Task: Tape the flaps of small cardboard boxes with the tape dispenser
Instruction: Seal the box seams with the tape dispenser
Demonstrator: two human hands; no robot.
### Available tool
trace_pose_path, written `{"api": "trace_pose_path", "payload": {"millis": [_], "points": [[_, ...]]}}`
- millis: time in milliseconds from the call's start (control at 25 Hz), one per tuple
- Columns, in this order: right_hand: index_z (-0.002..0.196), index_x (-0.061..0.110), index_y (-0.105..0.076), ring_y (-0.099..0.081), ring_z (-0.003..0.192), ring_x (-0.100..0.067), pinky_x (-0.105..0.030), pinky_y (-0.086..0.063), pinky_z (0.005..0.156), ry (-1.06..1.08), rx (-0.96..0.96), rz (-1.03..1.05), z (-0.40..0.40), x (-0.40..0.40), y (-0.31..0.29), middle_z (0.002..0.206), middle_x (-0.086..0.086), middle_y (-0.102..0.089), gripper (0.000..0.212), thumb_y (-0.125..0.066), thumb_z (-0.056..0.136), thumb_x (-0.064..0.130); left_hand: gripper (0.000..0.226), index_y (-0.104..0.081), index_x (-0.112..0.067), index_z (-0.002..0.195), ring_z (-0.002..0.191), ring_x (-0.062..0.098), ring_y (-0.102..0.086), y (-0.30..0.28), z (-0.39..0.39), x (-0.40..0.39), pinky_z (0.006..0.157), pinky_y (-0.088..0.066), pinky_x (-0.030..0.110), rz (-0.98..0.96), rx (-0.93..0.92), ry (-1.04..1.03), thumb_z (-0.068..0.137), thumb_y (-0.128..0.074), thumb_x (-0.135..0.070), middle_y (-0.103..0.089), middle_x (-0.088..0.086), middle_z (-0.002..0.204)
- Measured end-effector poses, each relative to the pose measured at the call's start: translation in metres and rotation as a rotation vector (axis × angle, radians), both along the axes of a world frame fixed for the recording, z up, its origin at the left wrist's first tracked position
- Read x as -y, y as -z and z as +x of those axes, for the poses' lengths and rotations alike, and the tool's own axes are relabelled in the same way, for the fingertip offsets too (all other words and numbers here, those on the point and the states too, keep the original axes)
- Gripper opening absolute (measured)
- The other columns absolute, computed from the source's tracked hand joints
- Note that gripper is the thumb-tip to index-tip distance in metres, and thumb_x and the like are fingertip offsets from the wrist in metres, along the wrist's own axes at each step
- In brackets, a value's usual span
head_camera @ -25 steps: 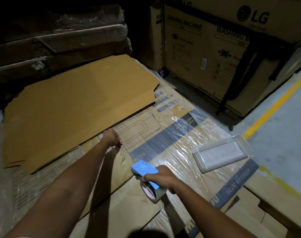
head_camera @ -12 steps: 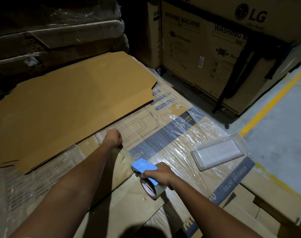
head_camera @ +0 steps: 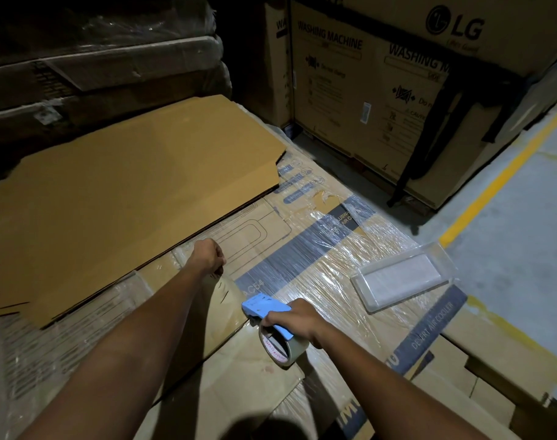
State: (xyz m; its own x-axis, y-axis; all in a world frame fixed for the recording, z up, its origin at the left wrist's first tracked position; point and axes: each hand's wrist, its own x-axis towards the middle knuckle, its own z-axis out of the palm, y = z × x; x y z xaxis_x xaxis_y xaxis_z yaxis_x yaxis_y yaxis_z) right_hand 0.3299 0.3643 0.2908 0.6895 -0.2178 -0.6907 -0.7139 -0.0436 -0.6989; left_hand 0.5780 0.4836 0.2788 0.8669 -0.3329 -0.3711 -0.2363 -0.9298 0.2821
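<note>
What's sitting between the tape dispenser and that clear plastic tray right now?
Nothing loose: in the head view, only stretch-wrapped carton spans from tape dispenser, in the right hand, to clear tray.

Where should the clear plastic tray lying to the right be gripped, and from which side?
Grip the clear plastic tray across its short width, over the raised long rims, coming from above. It lies flat on the stretch-wrapped carton, so nothing can slide under it, and its top is unobstructed.
</note>
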Motion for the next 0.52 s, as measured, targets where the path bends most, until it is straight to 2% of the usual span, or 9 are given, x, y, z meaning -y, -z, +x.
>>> {"api": "trace_pose_path", "payload": {"millis": [160,280,360,400,480,520], "points": [[0.081,0.014,-0.071,-0.062,0.066,-0.013,-0.026,-0.044,0.059,-0.02,-0.006,-0.019,0.0042,-0.0033,-0.0005,0.076,0.003,-0.068,0.049,-0.075,0.046,0.049,0.015,-0.077,-0.004,0.092,0.089,0.018,-0.069,0.0026,0.0061,-0.0045,0.079,-0.051,0.023,0.052,-0.009,-0.002,0.081,-0.078,-0.013,-0.074,0.01,0.094],[0.087,0.013,-0.071,-0.064,0.069,-0.014,-0.026,-0.044,0.058,-0.039,-0.012,-0.057,0.0082,-0.0063,-0.0008,0.085,-0.001,-0.071,0.057,-0.074,0.044,0.051,0.02,-0.076,-0.013,0.098,0.092,0.018,-0.067,0.0072,0.0042,-0.0077,0.085,-0.052,0.034,0.195,0.123,0.133,0.085,-0.074,-0.029,-0.074,0.006,0.098],[0.084,0.014,-0.071,-0.063,0.068,-0.014,-0.026,-0.044,0.058,-0.029,-0.019,-0.054,0.009,-0.0058,-0.0001,0.081,0.001,-0.07,0.054,-0.074,0.044,0.05,0.026,-0.07,-0.021,0.102,0.103,0.019,-0.063,0.0084,-0.001,-0.0089,0.098,-0.042,0.045,0.367,0.273,0.225,0.087,-0.068,-0.042,-0.071,0.0,0.103],[0.083,0.014,-0.071,-0.063,0.066,-0.014,-0.026,-0.044,0.057,-0.024,-0.021,-0.052,0.009,-0.0052,0.0001,0.078,0.002,-0.069,0.052,-0.075,0.045,0.049,0.032,-0.067,-0.022,0.106,0.112,0.021,-0.059,0.0068,-0.0031,-0.0079,0.105,-0.032,0.054,0.481,0.338,0.271,0.089,-0.063,-0.048,-0.069,-0.001,0.108],[0.084,0.013,-0.071,-0.065,0.067,-0.014,-0.025,-0.044,0.057,-0.027,-0.024,-0.059,0.0089,-0.0054,0.0007,0.079,0.002,-0.069,0.053,-0.075,0.046,0.049,0.046,-0.064,-0.027,0.114,0.139,0.028,-0.036,0.0031,-0.0008,-0.0069,0.109,-0.008,0.068,0.658,0.383,0.364,0.087,-0.054,-0.063,-0.062,-0.003,0.128],[0.086,0.013,-0.072,-0.066,0.07,-0.015,-0.025,-0.045,0.057,-0.027,-0.024,-0.061,0.0089,-0.006,0.0014,0.081,0.001,-0.071,0.054,-0.075,0.046,0.049,0.054,-0.062,-0.029,0.119,0.144,0.031,-0.025,0.0007,0.0031,-0.0085,0.108,-0.003,0.071,0.704,0.349,0.361,0.084,-0.053,-0.069,-0.055,-0.003,0.138]]}}
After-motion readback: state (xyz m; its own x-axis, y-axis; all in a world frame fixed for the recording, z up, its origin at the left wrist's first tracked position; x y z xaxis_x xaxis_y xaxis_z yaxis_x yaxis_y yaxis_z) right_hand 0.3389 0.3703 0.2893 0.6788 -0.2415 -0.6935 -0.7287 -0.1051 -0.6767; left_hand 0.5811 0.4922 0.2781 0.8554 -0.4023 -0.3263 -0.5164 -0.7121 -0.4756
